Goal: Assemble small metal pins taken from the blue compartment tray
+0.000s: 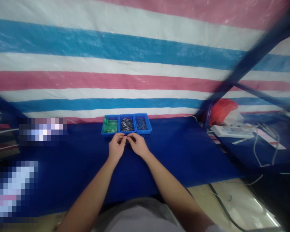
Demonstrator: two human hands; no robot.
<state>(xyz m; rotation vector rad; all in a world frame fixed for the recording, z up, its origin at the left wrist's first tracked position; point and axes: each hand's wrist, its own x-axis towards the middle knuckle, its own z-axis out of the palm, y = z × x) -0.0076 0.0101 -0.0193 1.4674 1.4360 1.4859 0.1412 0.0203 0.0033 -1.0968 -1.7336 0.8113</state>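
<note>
My left hand (116, 146) and my right hand (137, 144) meet fingertip to fingertip, just in front of three blue bins. Both are closed in a pinch; whatever is between the fingers is too small to make out. Green plastic packets (110, 125) fill the left bin (102, 129). Many small, shiny metal pieces (127, 124) lie in the middle bin (127, 115). In the right bin (145, 131) are fewer slim, dark metal pieces (141, 123), perhaps screws or pins.
The bins stand on a blue table (183, 151) against a striped plastic sheet (135, 58). Blurred-out patches cover things at the left. Beyond a dark metal post (222, 85) at right, a second table holds a red bag (221, 111), a white box (232, 131) and cables (255, 148).
</note>
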